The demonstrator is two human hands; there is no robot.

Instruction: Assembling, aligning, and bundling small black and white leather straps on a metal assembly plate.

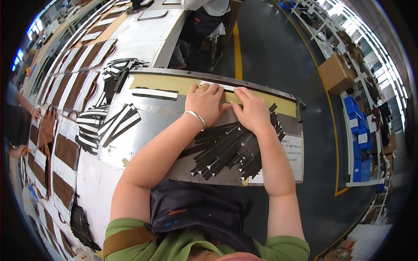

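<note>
**A:** What do I have around me, biggest first?

**B:** From my seat at the far end, I see a wide factory hall with a dark floor [278, 56] crossed by a yellow line [237, 48]; shelving with blue bins [359, 130] and a cardboard box [335, 71] runs along the right; a long white bench [143, 35] stretches away on the left, lined with brown and white panels [65, 150]; another person stands at its far end.

**A:** And the surface under my hands?

**B:** A grey metal plate [165, 111] with a yellowish band [170, 82] along its far edge; a heap of black strips [226, 150] lies in the middle, striped black-and-white pieces [115, 124] lie to the left.

**A:** The hands?

**B:** My left hand [204, 102], with bracelet and ring, and my right hand [252, 111] lie side by side, fingers stretched flat and pressing a narrow white strip [217, 86] onto the yellowish band; neither hand is gripping anything.
</note>
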